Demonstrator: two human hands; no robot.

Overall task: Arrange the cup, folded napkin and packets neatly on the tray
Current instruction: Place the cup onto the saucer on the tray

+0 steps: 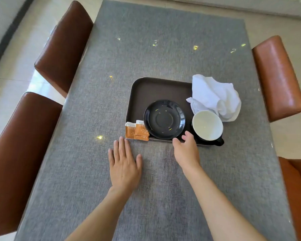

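Observation:
A dark brown tray (151,87) lies on the grey table. A black saucer (164,119) rests in its near half. A cup (207,126), white inside and black outside, stands at the tray's near right corner, handle toward me. A crumpled white napkin (214,96) lies over the tray's right edge. Two orange packets (136,130) overlap the tray's near left corner. My left hand (124,164) lies flat on the table, fingertips just short of the packets. My right hand (187,150) hovers open at the tray's near edge, between saucer and cup, holding nothing.
Brown leather chairs flank the table: two on the left (63,46) (19,153), two on the right (278,77) (297,192). The grey table (163,40) stretches beyond the tray. Pale tiled floor surrounds it.

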